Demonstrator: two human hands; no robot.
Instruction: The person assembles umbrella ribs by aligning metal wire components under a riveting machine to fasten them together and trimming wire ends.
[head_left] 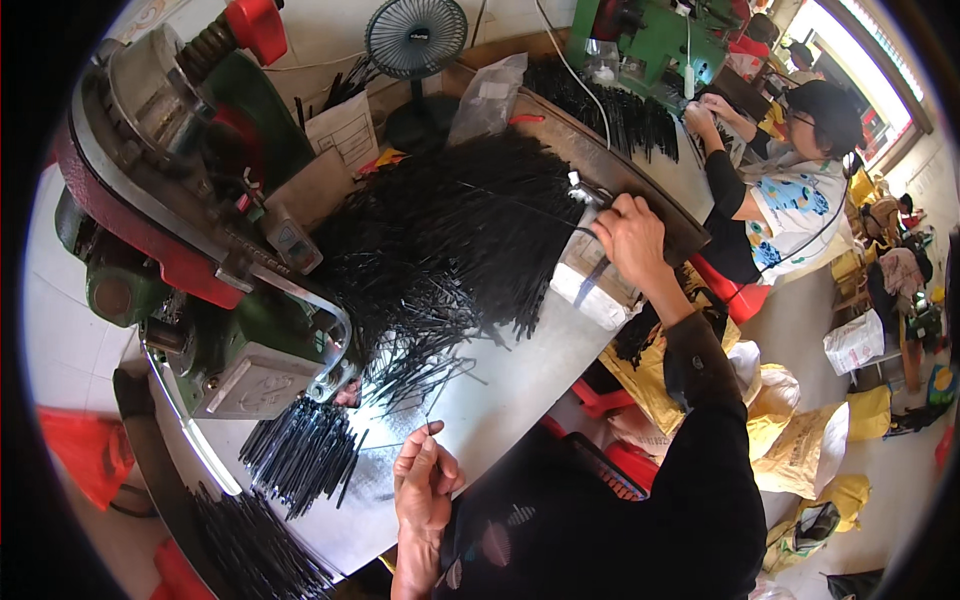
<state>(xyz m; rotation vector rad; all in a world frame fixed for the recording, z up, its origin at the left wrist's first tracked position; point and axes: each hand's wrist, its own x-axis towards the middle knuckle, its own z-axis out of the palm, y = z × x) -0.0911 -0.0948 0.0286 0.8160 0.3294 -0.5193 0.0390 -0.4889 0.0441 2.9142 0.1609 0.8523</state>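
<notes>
Pinching a thin black strip (432, 408) between fingertips, the left hand (423, 487) sits near the press machine (215, 290), probably to keep it handy. Right hand (632, 240) is closed on a white box (592, 275) beside the big black strip pile (450, 235). A clear plastic bag (487, 98) stands behind the pile, with a white paper sheet (343, 130) off to its left.

The left hand (424, 487) sits near and low with fingers curled and fingertips pinched together, while the right arm in a dark sleeve stretches far out, its hand (630, 238) palm down, fingers bent.
</notes>
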